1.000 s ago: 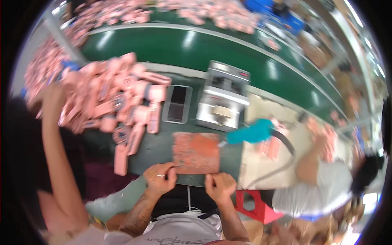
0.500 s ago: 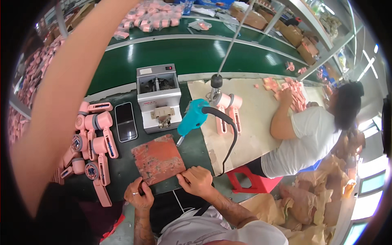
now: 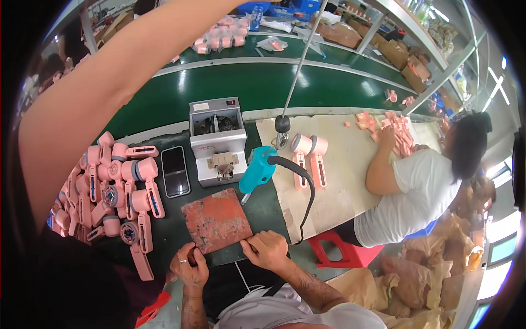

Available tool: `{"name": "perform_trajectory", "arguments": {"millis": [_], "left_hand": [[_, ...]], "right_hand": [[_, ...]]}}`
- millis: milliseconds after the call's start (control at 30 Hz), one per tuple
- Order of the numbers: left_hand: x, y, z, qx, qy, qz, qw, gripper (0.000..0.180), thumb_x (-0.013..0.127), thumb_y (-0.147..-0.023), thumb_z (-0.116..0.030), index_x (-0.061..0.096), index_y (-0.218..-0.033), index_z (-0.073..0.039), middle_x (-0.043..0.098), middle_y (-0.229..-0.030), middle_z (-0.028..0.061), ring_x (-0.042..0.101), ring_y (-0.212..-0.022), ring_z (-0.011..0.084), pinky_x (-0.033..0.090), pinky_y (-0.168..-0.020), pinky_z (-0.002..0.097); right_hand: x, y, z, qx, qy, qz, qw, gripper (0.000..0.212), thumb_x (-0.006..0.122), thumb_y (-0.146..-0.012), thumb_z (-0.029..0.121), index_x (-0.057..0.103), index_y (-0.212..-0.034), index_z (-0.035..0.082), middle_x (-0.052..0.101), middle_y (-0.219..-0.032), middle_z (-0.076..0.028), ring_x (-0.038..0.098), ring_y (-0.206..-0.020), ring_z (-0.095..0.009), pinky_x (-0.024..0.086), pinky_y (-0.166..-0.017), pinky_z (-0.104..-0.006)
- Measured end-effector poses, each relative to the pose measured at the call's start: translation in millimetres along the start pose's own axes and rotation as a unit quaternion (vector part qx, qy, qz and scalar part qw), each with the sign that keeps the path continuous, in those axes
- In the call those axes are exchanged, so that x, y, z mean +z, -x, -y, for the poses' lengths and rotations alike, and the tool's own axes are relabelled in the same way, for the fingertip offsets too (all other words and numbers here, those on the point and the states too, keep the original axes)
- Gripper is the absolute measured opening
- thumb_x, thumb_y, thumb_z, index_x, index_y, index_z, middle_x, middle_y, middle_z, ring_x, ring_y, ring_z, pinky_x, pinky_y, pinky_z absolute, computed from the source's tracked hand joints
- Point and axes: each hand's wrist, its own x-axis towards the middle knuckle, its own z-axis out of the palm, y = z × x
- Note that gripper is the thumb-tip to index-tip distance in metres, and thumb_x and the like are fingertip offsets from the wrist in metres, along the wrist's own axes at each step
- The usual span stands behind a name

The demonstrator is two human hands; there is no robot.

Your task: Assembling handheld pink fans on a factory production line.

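Observation:
A worn reddish square mat (image 3: pixel 216 219) lies on the dark green table right in front of me. My left hand (image 3: pixel 189 267), with a ring on one finger, is curled beside its near left corner. My right hand (image 3: pixel 267 249) is curled at its near right corner, knuckles up. Both hands are at the table's front edge, and whatever their fingers may hold is hidden. Over the mat's far right side a teal electric screwdriver (image 3: pixel 257 169) hangs with its bit pointing down. A grey screw feeder machine (image 3: pixel 218 143) stands behind the mat.
Pink handheld fan parts (image 3: pixel 112 186) are heaped at left beside a phone (image 3: pixel 175 171). Two pink fans (image 3: pixel 310 153) lie on brown paper. Another person's arm (image 3: pixel 109 82) reaches across the upper left. A co-worker (image 3: pixel 416 170) handles pink pieces at right. Beyond runs a green conveyor (image 3: pixel 230 88).
The other person's arm at upper left has swung up and to the right, uncovering more pink parts. The whole view has shifted slightly. My hands have stayed by the mat.

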Motion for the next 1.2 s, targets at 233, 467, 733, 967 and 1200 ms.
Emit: {"name": "perform_trajectory", "arguments": {"millis": [233, 467, 733, 967, 1200], "left_hand": [[0.9, -1.8, -5.4, -0.014, 0.004, -0.018, 1.0, 0.013, 0.067, -0.093, -0.009, 0.066, -0.105, -0.005, 0.053, -0.062, 0.0043, 0.051, -0.051, 0.0228, 0.041, -0.053, 0.037], [0.1, 2.1, -4.4, -0.02, 0.007, -0.013, 1.0, 0.013, 0.067, -0.092, -0.007, 0.066, -0.105, -0.003, 0.052, -0.062, 0.0045, 0.051, -0.05, 0.0224, 0.041, -0.052, 0.0366], [0.0, -7.1, -6.3, 0.035, -0.034, -0.036, 0.998, 0.017, 0.069, -0.091, -0.007, 0.067, -0.108, -0.002, 0.064, -0.075, 0.0114, 0.061, -0.059, 0.0302, 0.048, -0.055, 0.0399], [-2.9, -3.8, -22.7, -0.133, 0.09, 0.006, 0.987, 0.012, 0.065, -0.099, -0.007, 0.065, -0.109, 0.0, 0.063, -0.083, 0.0035, 0.057, -0.072, 0.0114, 0.047, -0.065, 0.0276], [9.4, -58.2, -97.0, -0.058, 0.204, 0.03, 0.977, 0.015, 0.065, -0.096, -0.001, 0.067, -0.111, 0.002, 0.065, -0.095, 0.0087, 0.064, -0.081, 0.016, 0.052, -0.074, 0.0289]], "right_hand": [[-2.0, 0.2, 1.2, -0.003, -0.003, -0.008, 1.0, 0.024, 0.082, -0.081, 0.014, 0.06, -0.07, 0.012, 0.052, -0.06, -0.002, 0.054, -0.051, -0.022, 0.041, -0.05, -0.0361], [-7.3, 5.5, 2.0, 0.061, -0.103, -0.027, 0.992, 0.018, 0.078, -0.086, 0.011, 0.064, -0.075, 0.009, 0.056, -0.062, -0.004, 0.056, -0.054, -0.024, 0.043, -0.052, -0.0355], [-15.9, -82.7, 2.4, 0.146, -0.253, -0.191, 0.937, 0.077, 0.079, -0.09, 0.025, 0.035, -0.147, 0.0, 0.046, -0.139, -0.016, 0.05, -0.123, -0.027, 0.041, -0.106, -0.0419], [-13.7, -129.1, -11.0, 0.203, -0.422, -0.094, 0.878, 0.044, 0.07, -0.098, 0.019, 0.055, -0.134, -0.002, 0.065, -0.118, -0.012, 0.062, -0.111, -0.023, 0.048, -0.096, -0.0348], [-47.4, -68.4, -28.9, 0.242, -0.401, -0.049, 0.882, 0.055, 0.069, -0.099, 0.016, 0.044, -0.146, 0.001, 0.059, -0.136, -0.012, 0.059, -0.112, -0.015, 0.051, -0.09, -0.0319]]}}
